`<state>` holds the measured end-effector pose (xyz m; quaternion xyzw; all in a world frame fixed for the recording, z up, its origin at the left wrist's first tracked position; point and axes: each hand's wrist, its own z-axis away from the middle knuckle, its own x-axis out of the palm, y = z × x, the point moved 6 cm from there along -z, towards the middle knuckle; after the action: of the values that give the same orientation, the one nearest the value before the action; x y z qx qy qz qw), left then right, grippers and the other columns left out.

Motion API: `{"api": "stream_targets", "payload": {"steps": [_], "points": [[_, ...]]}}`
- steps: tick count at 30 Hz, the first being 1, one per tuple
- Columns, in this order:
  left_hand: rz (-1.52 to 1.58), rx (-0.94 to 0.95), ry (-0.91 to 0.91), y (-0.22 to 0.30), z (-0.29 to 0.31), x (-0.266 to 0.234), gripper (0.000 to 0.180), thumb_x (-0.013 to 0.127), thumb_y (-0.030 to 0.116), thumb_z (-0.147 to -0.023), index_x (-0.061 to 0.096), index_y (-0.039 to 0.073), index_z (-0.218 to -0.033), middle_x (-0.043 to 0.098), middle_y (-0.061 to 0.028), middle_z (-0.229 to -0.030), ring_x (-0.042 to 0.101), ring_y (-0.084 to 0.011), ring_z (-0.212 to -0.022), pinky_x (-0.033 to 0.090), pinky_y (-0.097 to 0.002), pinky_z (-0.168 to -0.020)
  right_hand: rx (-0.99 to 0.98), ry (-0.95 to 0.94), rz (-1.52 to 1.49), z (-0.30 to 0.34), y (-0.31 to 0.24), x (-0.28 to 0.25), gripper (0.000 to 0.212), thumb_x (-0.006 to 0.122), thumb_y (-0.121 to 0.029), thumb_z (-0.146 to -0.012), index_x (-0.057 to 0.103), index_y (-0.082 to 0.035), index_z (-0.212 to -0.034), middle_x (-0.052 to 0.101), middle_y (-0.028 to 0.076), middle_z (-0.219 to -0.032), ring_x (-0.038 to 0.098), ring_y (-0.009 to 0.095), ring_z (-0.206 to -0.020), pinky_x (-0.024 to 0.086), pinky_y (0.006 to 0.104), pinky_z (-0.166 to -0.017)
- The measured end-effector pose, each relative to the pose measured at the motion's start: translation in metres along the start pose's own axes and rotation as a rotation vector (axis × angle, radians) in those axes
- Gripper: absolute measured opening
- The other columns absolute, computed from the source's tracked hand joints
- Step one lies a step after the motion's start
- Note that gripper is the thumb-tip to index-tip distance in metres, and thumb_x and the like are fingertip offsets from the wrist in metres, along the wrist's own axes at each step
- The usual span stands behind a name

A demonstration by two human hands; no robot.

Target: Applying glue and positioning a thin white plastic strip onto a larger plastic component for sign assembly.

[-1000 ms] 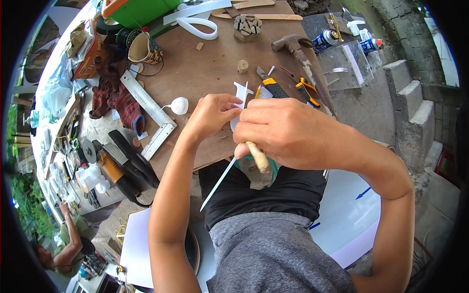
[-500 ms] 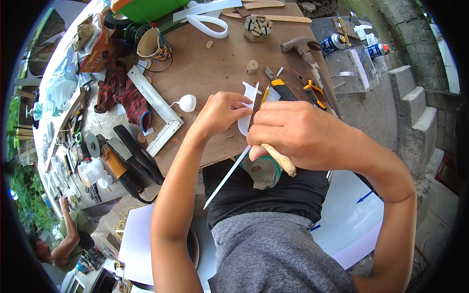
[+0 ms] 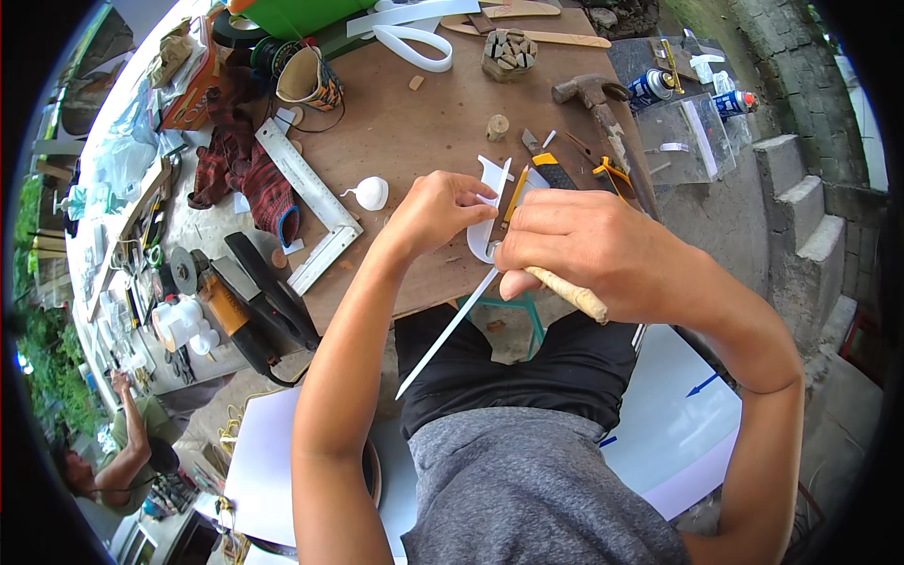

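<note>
My left hand [image 3: 441, 215] holds down a white curved sheet piece [image 3: 480, 243] at the table's near edge, fingers closed on it. A long narrow white strip [image 3: 441, 342] runs beside that piece and slants down over my lap. In my right fist [image 3: 574, 240] is a hand tool with a pale wooden handle [image 3: 576, 295]; its handle end points toward me, down and to the right. A shiny bit of the tool shows by the strip, but my fingers hide most of its working end. Just beyond lie a yellow pencil [image 3: 517, 195] and a yellow-black utility knife [image 3: 554, 172].
On the brown board [image 3: 395, 122] lie a steel square [image 3: 306, 174], a white ball-shaped piece [image 3: 371, 194], a hammer [image 3: 603, 108] and a bundle of wood pieces [image 3: 508, 56]. An angle grinder [image 3: 226, 303] sits at the left. Spray cans [image 3: 650, 88] stand far right. Another person [image 3: 132, 452] is at lower left.
My right hand and its tool have moved slightly to the right and toward me along the white strip. My left hand stays on the white piece. The whole view has shifted a little.
</note>
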<state>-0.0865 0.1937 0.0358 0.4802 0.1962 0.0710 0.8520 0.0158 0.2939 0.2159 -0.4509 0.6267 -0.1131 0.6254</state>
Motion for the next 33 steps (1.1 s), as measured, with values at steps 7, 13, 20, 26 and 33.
{"api": "stream_targets", "payload": {"steps": [7,13,20,26,33], "points": [[0.018,-0.005,-0.007,-0.005,-0.002,0.0,0.038,0.081,0.021,-0.084,0.079,0.002,-0.118,0.079,-0.0223,-0.107,0.077,-0.0288,-0.097,0.06,-0.0382,-0.089,-0.001,-0.002,0.014,-0.001,-0.002,0.006,0.011,0.069,-0.009,-0.088,0.061,-0.005,-0.094,0.061,0.009,-0.089,0.065,0.029,-0.089,0.054,0.0414,-0.078],[0.029,-0.01,-0.021,-0.003,-0.002,0.0,0.039,0.082,0.021,-0.084,0.079,0.002,-0.118,0.079,-0.0224,-0.106,0.078,-0.0282,-0.095,0.06,-0.0382,-0.087,0.012,0.019,-0.022,0.0,-0.001,0.001,0.014,0.072,-0.009,-0.087,0.063,-0.005,-0.096,0.062,0.008,-0.09,0.065,0.029,-0.089,0.054,0.0416,-0.079],[-0.001,0.018,-0.033,-0.001,-0.002,0.0,0.039,0.081,0.02,-0.085,0.078,0.0,-0.117,0.079,-0.0225,-0.106,0.077,-0.0285,-0.096,0.06,-0.0387,-0.088,-0.013,0.036,0.015,0.003,0.002,0.005,0.014,0.071,-0.008,-0.085,0.063,-0.005,-0.096,0.062,0.008,-0.089,0.065,0.028,-0.089,0.054,0.0404,-0.077],[-0.057,0.022,-0.04,0.008,0.002,-0.003,0.038,0.08,0.02,-0.087,0.077,-0.002,-0.118,0.079,-0.0228,-0.106,0.077,-0.0279,-0.098,0.059,-0.039,-0.09,-0.014,0.077,-0.006,0.006,0.003,0.006,0.011,0.067,-0.008,-0.087,0.063,-0.003,-0.096,0.062,0.01,-0.088,0.066,0.028,-0.089,0.055,0.04,-0.076],[-0.044,-0.024,-0.067,0.009,0.002,-0.002,0.037,0.08,0.017,-0.087,0.077,-0.003,-0.118,0.079,-0.021,-0.104,0.077,-0.0245,-0.096,0.059,-0.0376,-0.088,-0.024,0.104,0.002,0.008,0.004,0.002,0.014,0.069,-0.012,-0.089,0.064,-0.003,-0.097,0.065,0.011,-0.089,0.067,0.029,-0.091,0.055,0.0406,-0.077]]}}
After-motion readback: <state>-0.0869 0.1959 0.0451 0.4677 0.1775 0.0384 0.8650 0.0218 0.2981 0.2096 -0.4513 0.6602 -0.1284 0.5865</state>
